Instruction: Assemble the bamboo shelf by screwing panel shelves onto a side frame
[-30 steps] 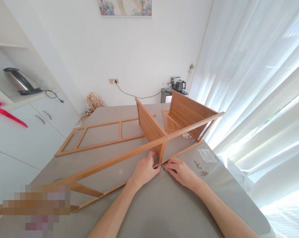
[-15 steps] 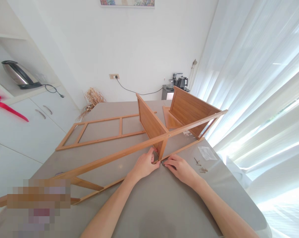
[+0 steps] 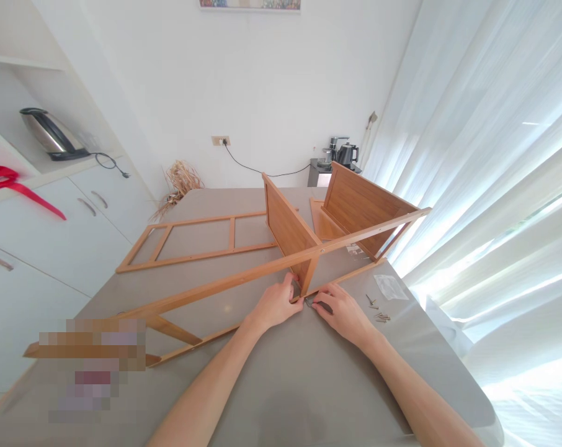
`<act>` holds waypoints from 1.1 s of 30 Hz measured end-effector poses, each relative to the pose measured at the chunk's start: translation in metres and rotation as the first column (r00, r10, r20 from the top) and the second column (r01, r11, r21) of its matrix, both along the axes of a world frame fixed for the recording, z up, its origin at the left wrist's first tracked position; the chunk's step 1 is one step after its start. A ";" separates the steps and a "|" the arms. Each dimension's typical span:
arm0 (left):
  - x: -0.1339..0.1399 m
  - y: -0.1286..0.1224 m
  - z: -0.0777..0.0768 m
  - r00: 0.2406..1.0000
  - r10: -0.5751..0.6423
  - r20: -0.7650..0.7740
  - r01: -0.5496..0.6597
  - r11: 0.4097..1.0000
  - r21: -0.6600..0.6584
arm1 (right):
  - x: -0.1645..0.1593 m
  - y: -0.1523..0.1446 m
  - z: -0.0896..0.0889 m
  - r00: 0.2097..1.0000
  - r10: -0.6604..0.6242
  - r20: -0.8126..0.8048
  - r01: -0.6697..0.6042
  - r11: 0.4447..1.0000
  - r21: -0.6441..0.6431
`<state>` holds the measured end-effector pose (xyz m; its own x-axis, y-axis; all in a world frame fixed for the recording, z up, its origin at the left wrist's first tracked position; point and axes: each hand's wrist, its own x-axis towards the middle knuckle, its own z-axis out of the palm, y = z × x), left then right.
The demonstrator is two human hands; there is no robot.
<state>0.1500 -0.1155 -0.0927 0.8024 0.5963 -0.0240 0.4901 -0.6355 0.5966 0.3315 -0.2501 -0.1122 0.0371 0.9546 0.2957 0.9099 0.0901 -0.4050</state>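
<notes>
A wooden shelf frame (image 3: 244,271) stands on its side on the grey table, with a middle shelf panel (image 3: 288,218) and an end panel (image 3: 367,202) fixed across it. At the lower corner of the middle panel, my left hand (image 3: 275,304) is closed around the frame's bottom rail. Just to its right, my right hand (image 3: 335,305) pinches a small bent metal hex key (image 3: 307,303), held against the outer side of that same joint. The tip of the key is hidden at the rail.
Several loose screws (image 3: 382,317) and a clear plastic bag (image 3: 391,287) lie right of my right hand. A flat ladder-like wooden frame (image 3: 200,256) lies behind. Blurred items cover the table's left corner. Curtains (image 3: 486,155) hang along the right side.
The view has shifted slightly, moving the scene a little right. My right hand has turned the hex key slightly, its fingers now a bit farther from the rail. My left hand stays at the joint.
</notes>
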 end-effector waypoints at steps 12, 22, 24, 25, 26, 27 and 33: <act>0.000 -0.002 0.004 0.998 0.008 -0.060 -0.004 0.997 0.077 | 0.000 0.002 0.002 0.994 0.101 0.035 -0.101 0.995 0.010; 0.000 0.006 0.019 0.997 -0.075 0.002 0.075 0.997 0.012 | -0.008 -0.004 0.008 0.999 0.039 0.000 -0.039 0.996 0.080; 0.001 0.006 0.021 0.995 -0.091 0.029 0.091 0.996 -0.003 | -0.008 -0.006 0.009 1.000 0.014 -0.013 -0.013 0.996 0.090; 0.001 0.006 0.022 0.994 -0.098 0.042 0.099 0.995 -0.011 | -0.009 -0.007 0.009 1.000 0.004 -0.019 -0.002 0.996 0.091; 0.001 0.006 0.023 0.993 -0.104 0.054 0.106 0.994 -0.019 | -0.009 -0.007 0.008 1.000 -0.006 -0.026 0.008 0.996 0.091; 0.001 0.006 0.024 0.992 -0.111 0.066 0.113 0.993 -0.026 | -0.009 -0.008 0.008 0.999 -0.016 -0.034 0.019 0.996 0.089; 0.000 0.008 0.031 0.983 -0.140 0.120 0.150 0.986 -0.079 | -0.018 -0.010 0.008 0.989 -0.073 -0.132 0.085 0.992 0.088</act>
